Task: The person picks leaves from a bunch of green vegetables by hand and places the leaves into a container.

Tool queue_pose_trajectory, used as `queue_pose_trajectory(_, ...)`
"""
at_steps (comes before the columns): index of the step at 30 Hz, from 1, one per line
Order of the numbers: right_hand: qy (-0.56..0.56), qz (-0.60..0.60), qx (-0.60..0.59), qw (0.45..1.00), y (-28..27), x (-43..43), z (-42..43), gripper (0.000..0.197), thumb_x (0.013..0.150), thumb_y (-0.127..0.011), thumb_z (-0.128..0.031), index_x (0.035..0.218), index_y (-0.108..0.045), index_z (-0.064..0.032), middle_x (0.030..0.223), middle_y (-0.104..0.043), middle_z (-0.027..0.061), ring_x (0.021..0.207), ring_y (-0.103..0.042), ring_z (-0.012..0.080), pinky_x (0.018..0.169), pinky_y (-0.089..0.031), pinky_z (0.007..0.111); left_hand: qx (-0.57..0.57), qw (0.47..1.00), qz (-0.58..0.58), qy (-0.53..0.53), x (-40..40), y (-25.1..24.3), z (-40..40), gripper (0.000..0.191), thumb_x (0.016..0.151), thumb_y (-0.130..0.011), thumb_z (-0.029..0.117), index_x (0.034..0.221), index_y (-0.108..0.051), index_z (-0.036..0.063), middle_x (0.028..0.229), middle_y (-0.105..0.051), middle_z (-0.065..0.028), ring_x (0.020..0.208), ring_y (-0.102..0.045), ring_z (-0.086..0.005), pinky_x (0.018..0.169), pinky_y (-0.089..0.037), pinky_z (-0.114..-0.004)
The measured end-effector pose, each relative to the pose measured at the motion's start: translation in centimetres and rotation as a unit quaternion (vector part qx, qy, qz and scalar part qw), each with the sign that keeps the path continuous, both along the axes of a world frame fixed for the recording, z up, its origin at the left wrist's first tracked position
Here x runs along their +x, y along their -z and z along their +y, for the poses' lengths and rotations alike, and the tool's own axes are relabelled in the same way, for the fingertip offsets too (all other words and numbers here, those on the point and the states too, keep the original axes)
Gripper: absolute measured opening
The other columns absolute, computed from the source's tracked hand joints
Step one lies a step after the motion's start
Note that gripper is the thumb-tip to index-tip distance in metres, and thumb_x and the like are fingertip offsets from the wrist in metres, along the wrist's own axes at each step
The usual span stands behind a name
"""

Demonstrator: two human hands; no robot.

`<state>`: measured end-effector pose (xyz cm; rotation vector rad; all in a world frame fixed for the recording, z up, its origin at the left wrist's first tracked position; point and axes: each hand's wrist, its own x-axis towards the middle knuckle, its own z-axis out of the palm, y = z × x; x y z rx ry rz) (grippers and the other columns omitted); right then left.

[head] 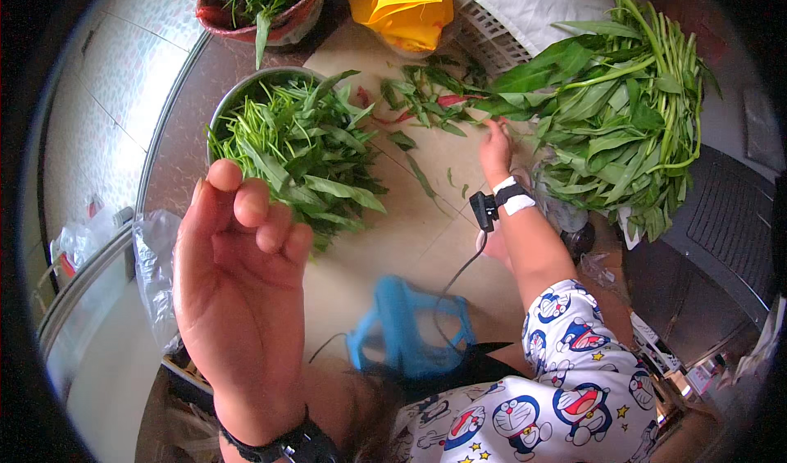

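Note:
My left hand [246, 266] is raised close to the camera, palm facing me. Its fingers curl loosely, and I see nothing in the palm. Behind it, a metal bowl [215, 119] is heaped with cut water spinach [307, 149]. My right hand [497, 149] reaches forward over the tiled floor [393, 217], its fingertips at loose leaf scraps [430, 97]. Whether they pinch anything is too small to tell. Just right of it, a large bundle of water spinach [621, 119] lies with its long stems towards the far right.
A reddish bowl [301, 23] with greens and a yellow bag [409, 14] are at the back. A white plastic basket [492, 33] stands beside them. Near me lies a blue plastic frame [399, 328], blurred. A cable [464, 269] hangs from my right wrist's black device [484, 211].

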<state>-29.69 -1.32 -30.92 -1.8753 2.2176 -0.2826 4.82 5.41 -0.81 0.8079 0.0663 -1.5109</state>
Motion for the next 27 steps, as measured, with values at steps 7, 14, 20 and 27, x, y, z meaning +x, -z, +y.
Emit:
queue_pose_trajectory(7,-0.023,0.021,0.089,0.996,2.8,-1.5,-1.4,0.034,0.069,-0.047,-0.001,0.102,-0.055,-0.006,0.1,-0.053,0.0157,0.095,-0.049,0.0312,0.085,-0.037,0.036,-0.007,1.0,0.011,0.004,-0.3,0.3,0.2,0.024,0.089,-0.037,0.021,0.101,-0.049,0.0033,0.077,-0.049,-0.0021,0.065,-0.042,-0.0108,0.062,-0.039,-0.024)
queue_pose_trajectory(14,-0.01,-0.144,-0.041,0.989,-2.8,2.4,1.9,0.026,0.069,-0.046,0.006,0.09,-0.059,-0.0028,0.089,-0.058,0.0103,0.074,-0.055,0.0191,0.065,-0.043,0.027,-0.019,1.0,0.008,0.013,-0.3,0.2,0.3,0.022,0.09,-0.036,0.019,0.102,-0.046,0.0036,0.078,-0.047,-0.0018,0.066,-0.042,-0.0112,0.062,-0.037,-0.024)
queue_pose_trajectory(20,-0.071,-0.286,-0.095,0.951,-10.2,8.6,5.3,0.022,0.07,-0.046,0.008,0.087,-0.058,-0.0003,0.088,-0.057,0.0099,0.081,-0.055,0.0187,0.072,-0.042,0.025,-0.043,0.999,0.02,0.012,0.2,-0.1,1.3,0.023,0.09,-0.036,0.02,0.103,-0.047,0.0038,0.079,-0.048,-0.0013,0.068,-0.044,-0.0115,0.063,-0.037,-0.025)
queue_pose_trajectory(27,-0.14,-0.291,-0.108,0.94,-17.8,12.1,7.3,0.025,0.07,-0.045,0.01,0.088,-0.059,-0.0007,0.085,-0.055,0.0102,0.072,-0.055,0.0196,0.063,-0.043,0.025,-0.056,0.998,0.036,-0.002,0.4,-0.3,1.8,0.023,0.088,-0.039,0.019,0.101,-0.049,0.0038,0.079,-0.05,-0.0011,0.069,-0.045,-0.0111,0.06,-0.039,-0.023)
